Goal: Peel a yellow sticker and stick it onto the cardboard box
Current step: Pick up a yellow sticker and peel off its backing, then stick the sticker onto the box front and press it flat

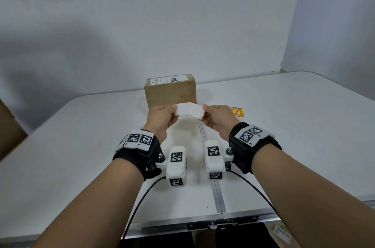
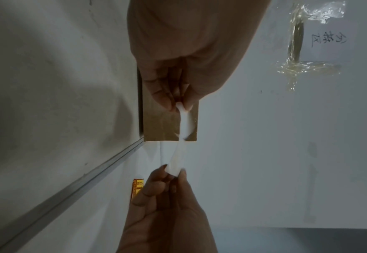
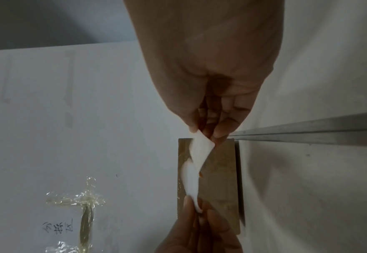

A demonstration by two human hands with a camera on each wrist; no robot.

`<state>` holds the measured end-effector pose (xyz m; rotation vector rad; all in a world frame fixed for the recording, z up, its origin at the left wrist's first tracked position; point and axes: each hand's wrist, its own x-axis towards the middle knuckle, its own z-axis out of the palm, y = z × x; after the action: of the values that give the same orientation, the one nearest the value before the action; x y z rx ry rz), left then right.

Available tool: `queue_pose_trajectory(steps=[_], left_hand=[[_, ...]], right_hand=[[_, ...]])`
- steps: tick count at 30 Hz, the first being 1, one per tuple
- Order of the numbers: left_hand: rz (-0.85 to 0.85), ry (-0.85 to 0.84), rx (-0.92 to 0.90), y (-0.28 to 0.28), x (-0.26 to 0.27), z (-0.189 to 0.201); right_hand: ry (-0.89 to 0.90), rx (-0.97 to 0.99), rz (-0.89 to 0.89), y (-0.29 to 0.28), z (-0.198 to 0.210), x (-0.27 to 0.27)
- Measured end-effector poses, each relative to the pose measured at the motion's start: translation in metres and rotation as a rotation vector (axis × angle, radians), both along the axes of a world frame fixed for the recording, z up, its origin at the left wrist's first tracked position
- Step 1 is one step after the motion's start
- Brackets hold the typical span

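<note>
1. Currently at the peel step. Left hand (image 1: pixel 162 119) and right hand (image 1: pixel 218 118) hold one white sheet (image 1: pixel 189 111) in the air between them, in front of the box (image 1: pixel 170 93). Fingers of each hand are narrowed to a pinch on one end of the sheet.
2. Only the white side faces the head camera; whether a yellow sticker is still on the far side cannot be told from it.
3. Box stands on the table (image 1: pixel 284 126), upright, apart from both hands. Its near face is bare. A white label lies on its top.
4. More yellow stickers (image 1: pixel 237 111) lie flat on the table, just right of the right hand.
5. Next move, as judged: split sticker from backing at one corner, then carry it forward to the box face and press it flat. Sheet is thin and curls, so the pinch must stay fine.
6. Right wrist view shows the sheet twisted, with a small orange speck at its edge; not visible from the head.
7. Both wrist views show a taped note on the wall, absent from the head view.
</note>
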<state>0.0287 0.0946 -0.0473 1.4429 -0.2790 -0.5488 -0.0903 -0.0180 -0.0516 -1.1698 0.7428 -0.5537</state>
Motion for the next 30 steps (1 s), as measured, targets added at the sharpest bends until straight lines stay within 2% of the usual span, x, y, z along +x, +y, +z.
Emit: queue_pose_trajectory(steps=[3,6,8,13,15,21,23,26,30], left_hand=[[0.134,0.0,-0.016,0.007,0.018,0.002],[0.162,-0.15,0.117,0.016,0.033,-0.001],[0.072,-0.343,0.245,0.011,0.03,-0.002],[-0.291,-0.877,0.513,-0.037,-0.004,0.002],[-0.374,-1.018,0.566,-0.053,-0.014,0.002],[-0.589,-1.164,0.66,-0.081,-0.028,-0.007],[-0.596,-1.16,0.654,-0.084,-0.027,-0.008],[-0.544,-1.127,0.544,-0.085,-0.024,-0.002],[-0.53,-1.356,0.485,-0.074,-0.034,0.014]], right_hand=[[-0.026,0.13,-0.14,-0.016,-0.003,-0.008],[-0.034,0.178,-0.267,-0.034,-0.009,-0.024],[-0.02,0.17,-0.311,-0.04,-0.011,-0.029],[0.011,0.138,-0.322,-0.052,-0.011,-0.034],[0.01,0.15,-0.33,-0.055,-0.01,-0.037],[0.054,0.043,-0.332,-0.07,-0.016,-0.05],[0.068,0.015,-0.328,-0.072,-0.017,-0.051],[0.039,0.029,-0.311,-0.074,-0.019,-0.05],[-0.015,0.044,-0.258,-0.066,-0.015,-0.043]])
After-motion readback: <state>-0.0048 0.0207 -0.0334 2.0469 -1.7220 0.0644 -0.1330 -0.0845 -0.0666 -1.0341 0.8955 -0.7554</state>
